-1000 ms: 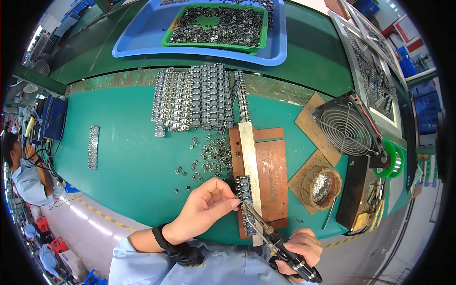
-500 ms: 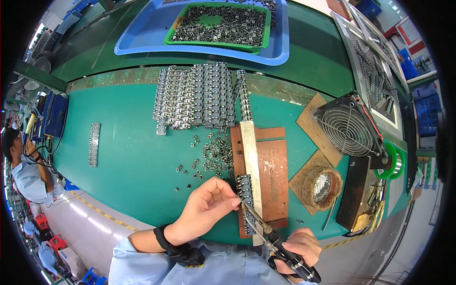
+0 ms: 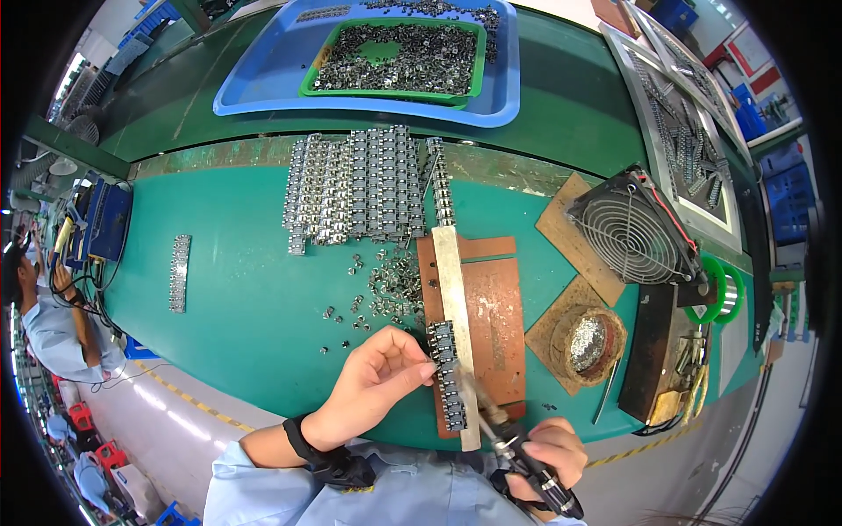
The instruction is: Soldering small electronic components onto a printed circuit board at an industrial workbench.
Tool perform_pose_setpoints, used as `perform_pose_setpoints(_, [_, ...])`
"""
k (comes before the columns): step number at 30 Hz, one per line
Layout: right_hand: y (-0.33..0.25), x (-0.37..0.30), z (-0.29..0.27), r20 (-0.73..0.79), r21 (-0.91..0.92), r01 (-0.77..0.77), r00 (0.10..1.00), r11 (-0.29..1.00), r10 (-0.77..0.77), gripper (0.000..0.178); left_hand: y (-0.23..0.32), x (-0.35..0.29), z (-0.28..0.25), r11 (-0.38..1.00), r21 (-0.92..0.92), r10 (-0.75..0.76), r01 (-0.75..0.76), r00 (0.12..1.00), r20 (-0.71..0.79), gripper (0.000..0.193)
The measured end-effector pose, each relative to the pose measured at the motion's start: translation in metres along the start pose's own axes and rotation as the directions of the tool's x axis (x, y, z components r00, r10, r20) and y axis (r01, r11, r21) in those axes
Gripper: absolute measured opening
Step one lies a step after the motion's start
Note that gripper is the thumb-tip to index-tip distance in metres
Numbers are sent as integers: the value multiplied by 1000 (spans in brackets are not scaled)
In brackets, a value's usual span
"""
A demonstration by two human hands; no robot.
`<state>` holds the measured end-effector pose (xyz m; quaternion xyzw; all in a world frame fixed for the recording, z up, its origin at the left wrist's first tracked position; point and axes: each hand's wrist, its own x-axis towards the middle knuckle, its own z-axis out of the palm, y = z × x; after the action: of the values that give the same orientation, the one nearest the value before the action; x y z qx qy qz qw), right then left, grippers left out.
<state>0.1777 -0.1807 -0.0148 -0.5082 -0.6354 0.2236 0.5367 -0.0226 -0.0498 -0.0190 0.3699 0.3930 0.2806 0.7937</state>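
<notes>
My left hand is closed in a pinch at the left edge of a strip of small dark parts. Whatever lies between its fingertips is too small to make out. The strip runs along a pale metal bar on a reddish-brown board. Wrapped around the black handle of a soldering iron is my right hand. The iron's front end is blurred and points up-left over the bar, just right of the strip. Loose small metal parts lie heaped beyond my left hand.
Rows of finished-looking strips lie at the back. Behind them stands a blue tray holding a green tray of small parts. A fan, a round pot, a solder reel and a dark block stand right.
The soldering iron's front end has swung right, off the strip and over the bar. My left hand keeps its pinch by the strip. The whole view has shifted slightly.
</notes>
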Motion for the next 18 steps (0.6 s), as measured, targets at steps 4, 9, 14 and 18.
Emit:
perform_pose_setpoints(4, [16, -21, 11, -279, 110, -75, 955, 991, 104, 44, 0, 1, 2, 1000, -16, 5, -5, 1000, -3, 11])
perform_pose_setpoints(9, [24, -28, 18, -393, 110, -169, 898, 979, 199, 45, -1, 0, 3, 1000, -19, 18, -18, 1000, -6, 11])
perform_pose_setpoints(14, [28, -40, 14, -337, 145, -251, 897, 957, 286, 54, 2, -2, 2, 1000, 16, 26, -25, 1000, -11, 10])
perform_pose_setpoints(18, [30, -42, 14, -330, 143, -219, 909, 965, 255, 55, 13, -16, -15, 945, 318, 135, -81, 979, -154, 7])
